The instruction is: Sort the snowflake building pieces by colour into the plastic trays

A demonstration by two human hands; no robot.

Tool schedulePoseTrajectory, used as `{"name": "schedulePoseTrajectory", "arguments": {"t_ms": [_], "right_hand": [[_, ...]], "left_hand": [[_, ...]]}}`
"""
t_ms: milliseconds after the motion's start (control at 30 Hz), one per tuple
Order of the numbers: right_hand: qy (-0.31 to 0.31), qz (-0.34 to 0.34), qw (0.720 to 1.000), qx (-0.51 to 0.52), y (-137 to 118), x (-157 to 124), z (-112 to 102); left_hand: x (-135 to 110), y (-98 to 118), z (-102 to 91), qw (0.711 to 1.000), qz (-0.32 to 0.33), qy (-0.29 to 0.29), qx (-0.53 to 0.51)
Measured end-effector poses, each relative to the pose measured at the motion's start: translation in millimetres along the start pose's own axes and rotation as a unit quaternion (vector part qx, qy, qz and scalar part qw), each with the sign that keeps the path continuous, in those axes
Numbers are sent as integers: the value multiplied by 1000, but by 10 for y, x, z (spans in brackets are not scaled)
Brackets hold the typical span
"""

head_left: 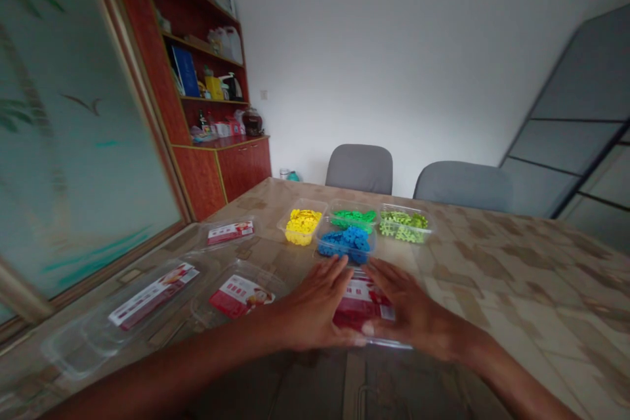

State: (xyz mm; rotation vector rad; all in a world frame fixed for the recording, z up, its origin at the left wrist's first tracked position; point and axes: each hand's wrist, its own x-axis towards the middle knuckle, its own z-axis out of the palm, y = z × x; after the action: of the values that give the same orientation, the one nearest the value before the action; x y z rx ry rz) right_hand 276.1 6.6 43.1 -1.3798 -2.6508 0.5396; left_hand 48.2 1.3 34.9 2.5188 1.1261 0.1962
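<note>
A clear plastic box with a red and white label (358,307) is on the table in front of me. My left hand (322,305) spans its left side, fingers reaching to the far edge and thumb at the near edge. On the right side my right hand (411,315) grips it the same way, its thumb over the label's lower corner. Whether the box has something inside is hidden. Just beyond my fingertips stands a clear tub of blue plastic pieces (347,244). Behind it are tubs of yellow pieces (302,226), green pieces (352,218) and light green pieces (403,226).
Clear plastic lids with labels lie to the left: one near (241,296), one farther left (154,295) and one at the back (230,232). The patterned table (516,275) extends right. Two grey chairs (359,167) stand behind it, and a red cabinet (241,167) at the back left.
</note>
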Motion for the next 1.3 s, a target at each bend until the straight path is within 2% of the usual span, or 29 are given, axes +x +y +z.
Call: {"name": "schedulePoseTrajectory", "arguments": {"t_ms": [67, 333, 433, 500, 567, 600, 667, 733, 800, 867, 1033, 1200, 1300], "right_hand": [[-35, -8, 999, 6, -25, 53, -20], [-54, -34, 998, 24, 72, 63, 9], [-49, -35, 998, 20, 106, 52, 41], [-37, -33, 999, 15, 107, 40, 52], [-34, -27, 999, 15, 96, 31, 52], [-37, -22, 999, 17, 88, 30, 49], [-43, -14, 999, 20, 74, 34, 42], [-45, -13, 999, 18, 62, 39, 35], [-46, -8, 999, 8, 50, 39, 28], [-52, 2, 999, -3, 35, 33, 22], [-56, 6, 998, -13, -12, 26, 31], [-63, 18, 998, -16, -60, 39, 58], [-45, 7, 999, -8, -75, 35, 70]], "left_hand": [[5, -23, 62, 1000, 4, 4, -2], [-21, -90, 183, 999, 27, 42, -17], [-83, -117, 185, 988, 35, 123, -86], [-162, -149, 186, 966, -8, 214, -142], [-256, -186, 195, 941, -76, 254, -210], [-300, -202, 204, 930, -106, 237, -261], [-372, -217, 231, 891, -143, 150, -403], [-409, -202, 264, 820, -162, 76, -544], [-415, -160, 286, 755, -183, 63, -627], [-401, -107, 284, 720, -208, 77, -658], [-354, -19, 227, 688, -242, 90, -679], [-318, -39, 251, 682, -249, 95, -681], [-319, -75, 295, 686, -238, 85, -683]]}}
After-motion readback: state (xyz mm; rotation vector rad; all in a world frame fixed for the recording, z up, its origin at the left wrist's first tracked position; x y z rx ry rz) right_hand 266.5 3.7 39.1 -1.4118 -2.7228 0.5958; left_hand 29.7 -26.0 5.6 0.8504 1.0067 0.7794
